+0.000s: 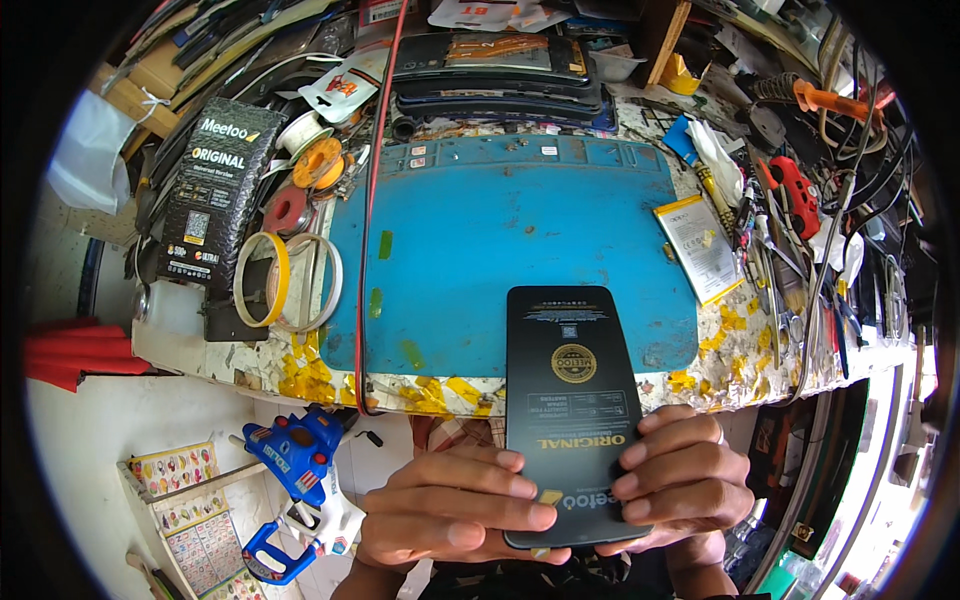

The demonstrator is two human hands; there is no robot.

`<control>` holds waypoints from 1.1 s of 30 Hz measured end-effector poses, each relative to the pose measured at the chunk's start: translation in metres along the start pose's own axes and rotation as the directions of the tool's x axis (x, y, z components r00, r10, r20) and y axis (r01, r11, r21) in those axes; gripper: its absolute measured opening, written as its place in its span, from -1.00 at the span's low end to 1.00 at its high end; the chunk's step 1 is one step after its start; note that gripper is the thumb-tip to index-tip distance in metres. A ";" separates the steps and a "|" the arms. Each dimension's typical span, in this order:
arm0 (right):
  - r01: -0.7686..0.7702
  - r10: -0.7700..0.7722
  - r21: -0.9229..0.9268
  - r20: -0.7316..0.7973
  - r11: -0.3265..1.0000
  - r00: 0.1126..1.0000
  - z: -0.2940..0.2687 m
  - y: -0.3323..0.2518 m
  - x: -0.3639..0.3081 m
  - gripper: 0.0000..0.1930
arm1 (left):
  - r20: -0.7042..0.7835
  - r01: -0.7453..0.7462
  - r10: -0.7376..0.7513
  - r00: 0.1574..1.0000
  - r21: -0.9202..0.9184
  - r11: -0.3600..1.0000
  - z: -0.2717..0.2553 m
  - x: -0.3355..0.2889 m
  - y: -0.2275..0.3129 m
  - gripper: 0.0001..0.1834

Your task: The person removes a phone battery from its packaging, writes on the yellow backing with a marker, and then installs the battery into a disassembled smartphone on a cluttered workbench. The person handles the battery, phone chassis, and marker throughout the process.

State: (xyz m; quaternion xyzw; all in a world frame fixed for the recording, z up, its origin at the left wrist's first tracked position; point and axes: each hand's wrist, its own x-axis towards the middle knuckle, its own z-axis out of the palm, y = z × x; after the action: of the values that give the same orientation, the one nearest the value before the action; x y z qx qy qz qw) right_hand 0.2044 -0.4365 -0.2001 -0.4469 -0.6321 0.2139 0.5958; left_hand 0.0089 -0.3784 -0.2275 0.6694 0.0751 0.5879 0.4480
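Observation:
Upright in front of me is a black phone screen panel (570, 405) covered with a printed film, its lettering upside down. My left hand (455, 505) grips the panel's lower left side, fingers across its front. From the lower right edge my right hand (690, 475) holds it with curled fingers, a ring on one of them. Both hands are closed on it near the bench's front edge, and the panel's upper part overlaps the blue work mat (500, 220). The panel's back is hidden.
At left lie a black bubble-wrapped package (215, 190), tape rolls (262, 280) and a solder spool (288, 210). A red-black cable (372, 190) crosses the mat. Right are a phone battery (700, 245) and red pliers (795, 195). A blue toy (297, 455) stands below.

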 end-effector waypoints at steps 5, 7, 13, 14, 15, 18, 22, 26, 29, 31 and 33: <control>0.053 -0.052 -0.026 0.045 0.998 0.998 -0.002 0.002 -0.001 -0.73 | 0.027 0.031 -0.030 0.999 -0.022 0.999 -0.004 -0.002 0.003 -0.40; 0.068 -0.068 0.001 0.064 0.998 0.996 -0.004 0.003 -0.001 -0.79 | 0.085 0.064 -0.057 0.995 -0.079 0.995 -0.009 -0.004 0.004 -0.51; 0.100 -0.102 0.035 0.083 0.994 0.991 -0.005 0.004 -0.003 -0.85 | 0.206 0.290 -0.206 0.957 -0.607 0.740 -0.019 -0.013 0.007 -0.72; 0.098 -0.100 0.027 0.079 0.995 0.992 -0.005 0.003 -0.003 -0.85 | 0.213 0.271 -0.179 0.960 -0.560 0.783 -0.020 -0.014 0.007 -0.73; 0.098 -0.099 0.016 0.083 0.995 0.992 -0.005 0.003 -0.004 -0.85 | 0.222 0.231 -0.137 0.965 -0.486 0.843 -0.020 -0.015 0.006 -0.73; 0.107 -0.105 -0.018 0.091 0.994 0.990 -0.005 0.001 -0.004 -0.83 | 0.211 0.156 -0.077 0.974 -0.389 0.908 -0.021 -0.015 0.002 -0.72; 0.067 -0.072 0.091 0.058 0.994 0.996 -0.002 0.004 -0.004 -0.78 | 0.103 0.017 -0.008 0.995 -0.095 0.995 -0.010 -0.011 0.000 -0.50; 0.067 -0.070 0.127 0.020 0.990 0.997 -0.002 0.009 -0.003 -0.75 | -0.063 0.104 -0.096 0.993 0.145 0.984 0.000 -0.005 0.004 -0.21; 0.034 -0.040 0.132 0.041 0.991 0.998 -0.005 0.006 -0.002 -0.73 | -0.044 0.092 -0.084 0.996 0.225 0.970 -0.004 0.000 0.004 -0.38; 0.010 -0.020 0.133 0.069 0.991 0.997 -0.007 0.002 -0.001 -0.73 | -0.050 0.105 -0.095 0.994 0.277 0.955 -0.004 0.000 0.005 -0.48; 0.007 -0.019 0.173 0.069 0.985 0.997 -0.008 0.001 0.001 -0.74 | 0.029 0.092 -0.106 0.994 0.299 0.950 -0.010 0.002 0.006 -0.48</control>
State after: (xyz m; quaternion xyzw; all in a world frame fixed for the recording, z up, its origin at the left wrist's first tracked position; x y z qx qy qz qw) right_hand 0.2121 -0.4369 -0.1991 -0.3817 -0.6348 0.2794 0.6109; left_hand -0.0012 -0.3753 -0.2228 0.7373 0.1860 0.5317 0.3729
